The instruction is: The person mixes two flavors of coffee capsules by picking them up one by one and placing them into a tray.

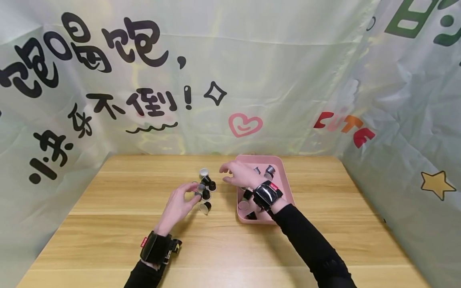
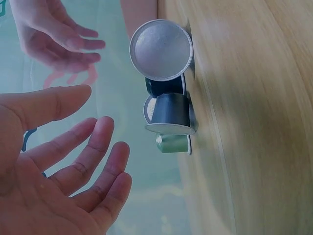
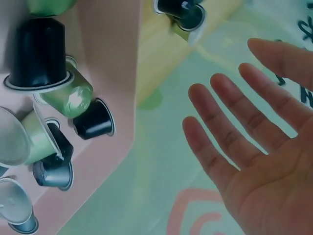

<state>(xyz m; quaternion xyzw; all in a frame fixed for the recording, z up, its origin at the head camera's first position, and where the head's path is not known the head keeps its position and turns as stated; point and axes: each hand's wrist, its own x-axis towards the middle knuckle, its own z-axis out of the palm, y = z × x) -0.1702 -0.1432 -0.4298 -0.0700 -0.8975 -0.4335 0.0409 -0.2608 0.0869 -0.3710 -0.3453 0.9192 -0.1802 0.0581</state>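
A small pile of coffee capsules (image 1: 206, 195) lies on the table, some black, some showing pale lids. My left hand (image 1: 180, 202) hovers at the pile's left side, fingers loosely bent. In the left wrist view, that hand holds nothing and stands apart from a silver-lidded capsule (image 2: 161, 49), a dark capsule (image 2: 170, 110) and a green capsule (image 2: 173, 143). My right hand (image 1: 243, 173) is above the left edge of a pink tray (image 1: 289, 190), fingers spread and empty. Black capsules (image 3: 39, 54) and green ones sit inside the tray, partly hidden by my right wrist in the head view.
The wooden table (image 1: 126, 224) carries the pile left of the tray. A printed cloth (image 1: 201, 52) hangs behind the table and along both sides. Several capsules lie jumbled on the tray's floor, some tipped on their sides.
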